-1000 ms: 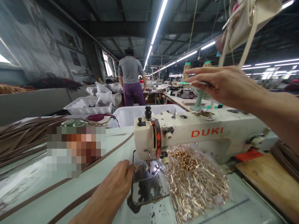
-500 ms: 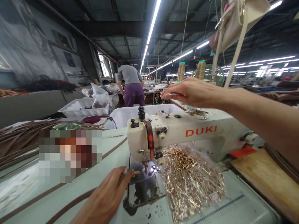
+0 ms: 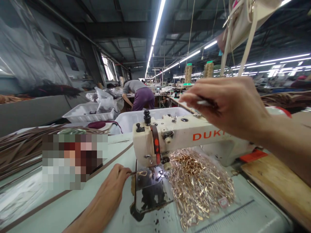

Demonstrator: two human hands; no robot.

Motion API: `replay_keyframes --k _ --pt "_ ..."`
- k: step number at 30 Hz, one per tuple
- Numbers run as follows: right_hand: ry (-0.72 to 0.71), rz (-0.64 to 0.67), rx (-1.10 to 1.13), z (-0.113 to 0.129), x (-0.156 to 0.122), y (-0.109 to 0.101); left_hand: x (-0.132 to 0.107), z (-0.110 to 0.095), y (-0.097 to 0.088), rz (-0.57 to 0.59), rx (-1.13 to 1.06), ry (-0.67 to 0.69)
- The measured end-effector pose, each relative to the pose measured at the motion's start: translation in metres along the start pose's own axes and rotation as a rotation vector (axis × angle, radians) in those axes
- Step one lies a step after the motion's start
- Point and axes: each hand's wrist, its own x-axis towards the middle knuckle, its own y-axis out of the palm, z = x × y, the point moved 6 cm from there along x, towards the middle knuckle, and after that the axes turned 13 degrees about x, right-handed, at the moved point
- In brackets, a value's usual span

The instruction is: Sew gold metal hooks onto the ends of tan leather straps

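A cream DUKI sewing machine (image 3: pixel 184 134) stands in front of me on a pale green table (image 3: pixel 60 207). My left hand (image 3: pixel 114 187) rests on the table left of the needle plate (image 3: pixel 150 192), its fingers pinched on a small gold ring (image 3: pixel 142 173) and strap end by the presser foot. My right hand (image 3: pixel 225 105) hovers above the machine arm with fingers closed around a thin silvery tool (image 3: pixel 202 103). A clear bag of gold chains (image 3: pixel 201 187) lies under the machine arm, right of the needle.
Brown leather straps (image 3: pixel 21 145) pile at the left. White plastic bins (image 3: pixel 136 119) stand behind the machine. A wooden board (image 3: pixel 277 184) lies at the right. Thread cones (image 3: pixel 209 68) and a hanging cream bag (image 3: pixel 245 19) are above. A person (image 3: pixel 138 94) bends over a far table.
My right hand has drawn back toward me over the machine arm. My left hand slid slightly left with the ring. The person in the background has bent forward.
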Motion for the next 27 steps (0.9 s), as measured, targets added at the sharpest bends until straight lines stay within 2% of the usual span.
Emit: replay_keyframes --k 2,4,9,12,14,16,20,24,27 --pt "-0.061 0.044 0.051 0.02 -0.015 0.01 0.001 -0.003 -0.004 0.004 -0.065 0.004" --pt "-0.075 0.163 0.145 0.035 -0.032 0.03 0.002 -0.007 -0.011 -0.012 -0.095 -0.005" --pt "-0.005 0.517 0.278 0.062 -0.081 0.098 -0.002 -0.028 -0.022 0.016 -0.183 0.019" --pt "0.086 0.653 0.326 0.07 -0.11 0.137 -0.008 -0.039 -0.02 0.039 -0.254 0.058" --pt "0.196 0.672 0.354 0.069 -0.123 0.159 -0.012 -0.044 -0.015 0.056 -0.288 0.102" --pt "0.333 0.638 0.387 0.063 -0.13 0.177 -0.014 -0.049 -0.009 0.079 -0.311 0.148" --pt "0.532 0.57 0.504 0.053 -0.134 0.202 -0.016 -0.052 -0.003 0.103 -0.355 0.193" --pt "0.534 0.57 0.608 0.054 -0.136 0.211 -0.012 -0.053 -0.004 0.158 -0.415 0.207" --pt "0.501 0.599 0.61 0.054 -0.14 0.207 -0.009 -0.053 -0.004 0.246 -0.453 0.127"
